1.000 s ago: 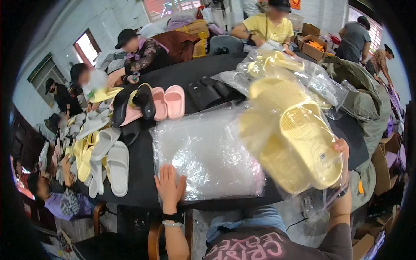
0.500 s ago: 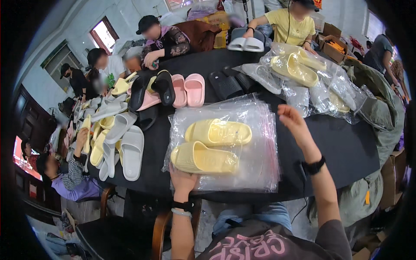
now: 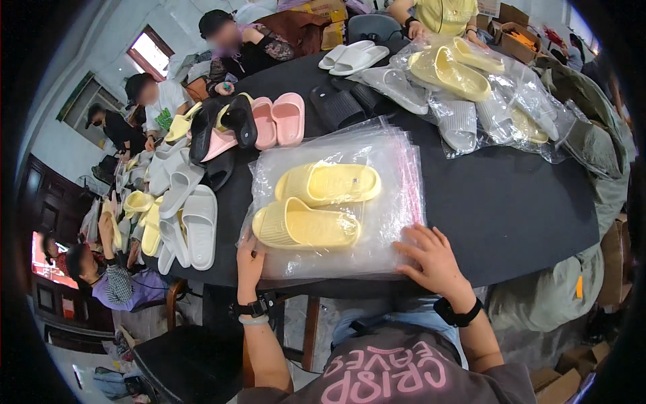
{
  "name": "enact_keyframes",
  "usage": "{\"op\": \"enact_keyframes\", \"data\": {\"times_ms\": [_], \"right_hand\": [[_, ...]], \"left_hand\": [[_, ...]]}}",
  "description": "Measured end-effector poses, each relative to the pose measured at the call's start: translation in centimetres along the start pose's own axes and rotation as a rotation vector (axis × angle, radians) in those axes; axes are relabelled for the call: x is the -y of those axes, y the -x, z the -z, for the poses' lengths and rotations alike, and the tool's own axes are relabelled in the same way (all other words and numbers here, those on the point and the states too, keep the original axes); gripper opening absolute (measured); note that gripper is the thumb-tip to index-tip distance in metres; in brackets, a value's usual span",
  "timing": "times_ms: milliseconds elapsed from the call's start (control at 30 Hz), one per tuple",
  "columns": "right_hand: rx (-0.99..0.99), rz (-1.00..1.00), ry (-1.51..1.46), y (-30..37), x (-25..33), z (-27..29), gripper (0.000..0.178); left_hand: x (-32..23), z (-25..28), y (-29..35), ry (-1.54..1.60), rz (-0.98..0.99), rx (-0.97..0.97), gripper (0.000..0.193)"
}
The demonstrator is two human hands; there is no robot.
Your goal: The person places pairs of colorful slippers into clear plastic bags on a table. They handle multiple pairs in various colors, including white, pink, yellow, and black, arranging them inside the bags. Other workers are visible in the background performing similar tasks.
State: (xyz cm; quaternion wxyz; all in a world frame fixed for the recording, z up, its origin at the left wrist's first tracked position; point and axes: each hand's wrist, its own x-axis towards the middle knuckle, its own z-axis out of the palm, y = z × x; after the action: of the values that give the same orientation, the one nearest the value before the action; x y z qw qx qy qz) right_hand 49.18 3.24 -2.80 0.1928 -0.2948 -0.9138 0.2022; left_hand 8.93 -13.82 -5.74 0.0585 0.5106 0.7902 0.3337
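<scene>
A pair of pale yellow slippers (image 3: 309,232) lies side by side on a stack of clear plastic bags (image 3: 387,215) in front of me. Whether the pair is inside the top bag, I cannot tell. My left hand (image 3: 249,266) is at the stack's near left edge, beside the closer slipper's toe end; its fingertips are partly hidden, and thumb and fingers seem closed on the bag edge. Over the near right corner, my right hand (image 3: 431,259) spreads its fingers on the plastic and holds nothing.
Grey and yellow slippers (image 3: 200,225) pile up at the left; pink slippers (image 3: 288,120) and black slippers (image 3: 336,108) stand behind the stack. Bagged slippers (image 3: 457,124) heap at the back right. White slippers (image 3: 356,59) lie farther back. Several people sit around the black table (image 3: 498,209).
My right hand has come down from the air onto the bags' near right corner. My left hand has shifted to their left edge. The person in yellow has let go of the white slippers.
</scene>
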Motion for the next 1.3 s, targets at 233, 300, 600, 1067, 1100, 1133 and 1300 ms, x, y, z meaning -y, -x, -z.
{"op": "enact_keyframes", "data": {"times_ms": [233, 300, 600, 1067, 1100, 1133, 1300], "right_hand": [[-0.155, -0.375, -0.73, -0.1, -3.9, -1.0, 0.061], [-0.152, -0.355, -0.819, -0.4, -3.8, -1.8, 0.063], [-0.149, -0.497, -1.067, -1.0, -3.7, -1.8, 0.08], [-0.11, -0.301, -0.15, -0.3, -1.2, -1.4, 0.081], [-0.132, -0.274, -0.078, -0.1, -1.5, -1.6, 0.081], [-0.145, -0.256, -0.102, 0.0, -1.6, -1.7, 0.08], [-0.182, -0.212, -0.284, 0.0, -2.5, -2.0, 0.079]], "left_hand": [[3.2, 1.0, -0.5, 0.606, 0.434, -0.141, 0.042], [3.6, 1.1, -1.3, 0.843, 0.48, -0.128, 0.044], [0.4, -1.5, -0.9, 0.77, 0.48, 0.104, 0.051], [3.7, 3.2, -2.9, 1.066, 0.682, 0.261, 0.033], [3.8, 3.0, -2.8, 1.049, 0.68, 0.275, 0.033], [3.9, 2.9, -2.7, 1.03, 0.677, 0.288, 0.033], [-0.3, 2.5, -2.8, 1.041, 0.557, 0.276, 0.047]]}}
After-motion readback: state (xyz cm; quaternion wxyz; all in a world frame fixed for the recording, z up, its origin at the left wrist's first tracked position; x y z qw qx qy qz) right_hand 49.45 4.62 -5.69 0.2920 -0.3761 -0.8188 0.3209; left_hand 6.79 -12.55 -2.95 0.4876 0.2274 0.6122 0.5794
